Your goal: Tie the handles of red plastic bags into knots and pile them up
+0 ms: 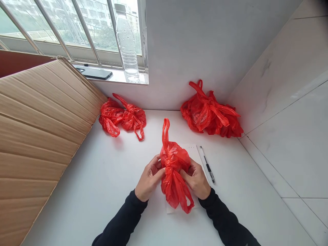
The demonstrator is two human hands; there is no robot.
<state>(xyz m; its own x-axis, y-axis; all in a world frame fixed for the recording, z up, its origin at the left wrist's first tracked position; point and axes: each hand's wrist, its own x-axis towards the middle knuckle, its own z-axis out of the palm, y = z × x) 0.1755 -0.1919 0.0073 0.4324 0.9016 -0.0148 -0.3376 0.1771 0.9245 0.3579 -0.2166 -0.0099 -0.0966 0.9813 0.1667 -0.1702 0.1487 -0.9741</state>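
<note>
A red plastic bag with a knot in its middle lies on the white table in front of me. My left hand pinches the bag at the knot from the left. My right hand grips the same bag from the right, fingers curled onto the plastic. One handle loop sticks up behind the knot, another hangs toward me. A sheet of white paper lies under the bag.
Two knotted red bags lie at the back left, a pile of red bags at the back right. A pen lies right of my hands. A cardboard flap leans on the left. A water bottle and a phone rest on the windowsill.
</note>
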